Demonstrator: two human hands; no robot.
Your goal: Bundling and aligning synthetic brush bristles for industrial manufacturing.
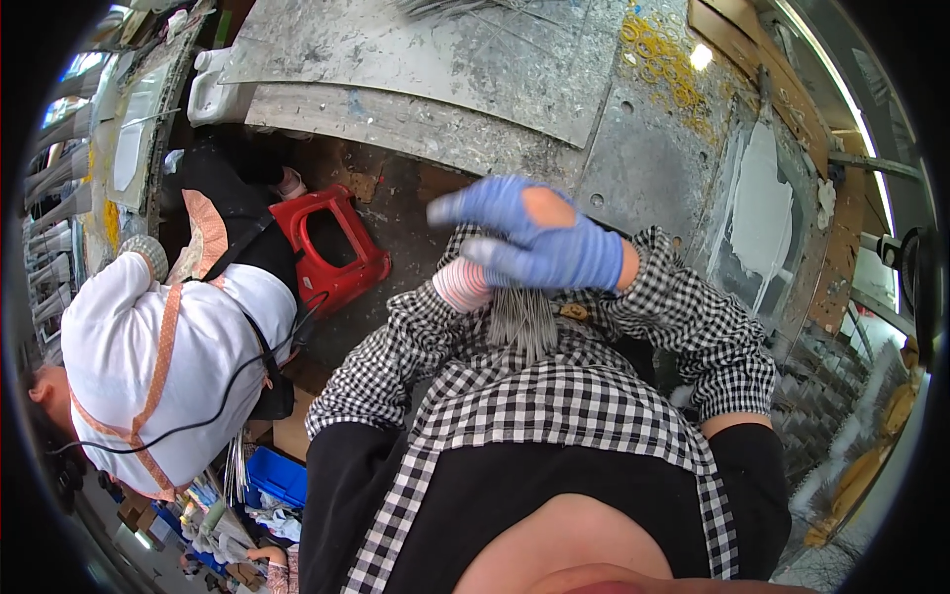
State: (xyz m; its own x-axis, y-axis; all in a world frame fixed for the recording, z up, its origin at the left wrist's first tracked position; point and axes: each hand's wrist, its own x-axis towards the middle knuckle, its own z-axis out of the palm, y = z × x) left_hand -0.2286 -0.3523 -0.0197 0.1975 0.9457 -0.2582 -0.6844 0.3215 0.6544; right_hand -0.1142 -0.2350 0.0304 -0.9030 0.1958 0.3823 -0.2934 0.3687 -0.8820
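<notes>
The right hand point(539, 233), in a blue glove with a hole baring skin on its back, covers most of the left hand point(463, 285), so only pink-and-white striped cloth shows of that one. I can't tell how the left fingers lie or whether they have hold of anything. The right fingertips are blurred; a gap parts the upper ones from the lower, but whether the palm grips anything I can't say. One bundle of thin grey strands point(524, 325) hangs just below the two hands, in front of the checked apron point(559, 411), its upper end hidden behind the blue glove; the strands are too many to count. More grey strands point(445, 6) are cut off at the top edge. I count one red stool point(371, 259), one white jug point(210, 94), one blue bin point(277, 477) and one co-worker in a white top point(188, 366), face out of sight. The yellow rings point(661, 64) on the worktable point(633, 163) overlap beyond counting.
</notes>
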